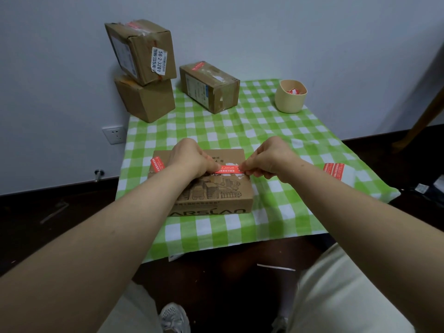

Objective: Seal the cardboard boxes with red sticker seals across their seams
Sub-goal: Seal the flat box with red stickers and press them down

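Sticker going on near box
L hand point(192, 156) & R hand point(268, 156) pinch red sticker point(228, 169) ends over box point(213, 186); uneven pull could skew/wrinkle it off seam.

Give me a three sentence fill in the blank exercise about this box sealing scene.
The left hand and right hand hold one ____ sticker seal over the flat box.
The tablecloth is checked white and ____.
Spare seals lie on the tablecloth to the flat box's ____.
Missing words: red; green; right.
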`<state>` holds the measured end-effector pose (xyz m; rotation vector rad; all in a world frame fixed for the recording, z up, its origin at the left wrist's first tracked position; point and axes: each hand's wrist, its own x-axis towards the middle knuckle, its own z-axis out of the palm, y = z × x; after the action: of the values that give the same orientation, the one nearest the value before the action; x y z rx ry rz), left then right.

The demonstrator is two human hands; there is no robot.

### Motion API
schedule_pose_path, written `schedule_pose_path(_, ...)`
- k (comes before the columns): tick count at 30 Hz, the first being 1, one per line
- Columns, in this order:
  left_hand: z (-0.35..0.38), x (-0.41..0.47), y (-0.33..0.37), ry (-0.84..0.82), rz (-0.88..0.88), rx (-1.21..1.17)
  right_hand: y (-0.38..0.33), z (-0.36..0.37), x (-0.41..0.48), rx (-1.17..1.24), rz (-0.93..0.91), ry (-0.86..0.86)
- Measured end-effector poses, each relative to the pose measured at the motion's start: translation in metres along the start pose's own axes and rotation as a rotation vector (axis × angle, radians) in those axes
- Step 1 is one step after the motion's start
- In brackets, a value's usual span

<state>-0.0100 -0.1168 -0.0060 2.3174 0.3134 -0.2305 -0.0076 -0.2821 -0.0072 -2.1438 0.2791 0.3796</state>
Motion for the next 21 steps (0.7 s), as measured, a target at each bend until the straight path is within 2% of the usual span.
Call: schedule_pose_path(21, 0.002, 0.0024, 0.001, -0.003, -0.003, 0.066, -0.0006, 0.0024, 0.0033, -0.15, -0.058, 0.006)
